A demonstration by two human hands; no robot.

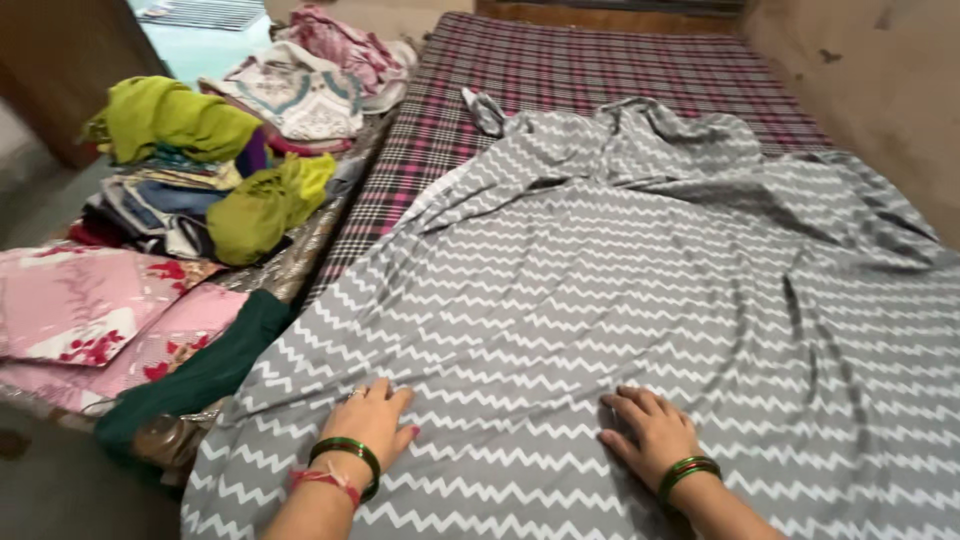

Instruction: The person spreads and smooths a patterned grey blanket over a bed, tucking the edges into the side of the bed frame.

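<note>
A large grey garment with white zigzag stripes [620, 290] lies spread across a bed covered in a maroon checked sheet [560, 60]. My left hand [375, 420] presses flat on the near left part of the grey cloth, fingers together, green bangles and a red thread on the wrist. My right hand [650, 430] rests palm down on the cloth a little to the right, fingers slightly spread, green bangles on that wrist too. Neither hand holds anything.
Left of the bed sits a pile of clothes [190, 170] with yellow-green pieces on top, folded pink floral cloth [90, 310], a dark green cloth [210, 370] and a patterned white garment [295, 90]. A wall [870, 80] runs along the right.
</note>
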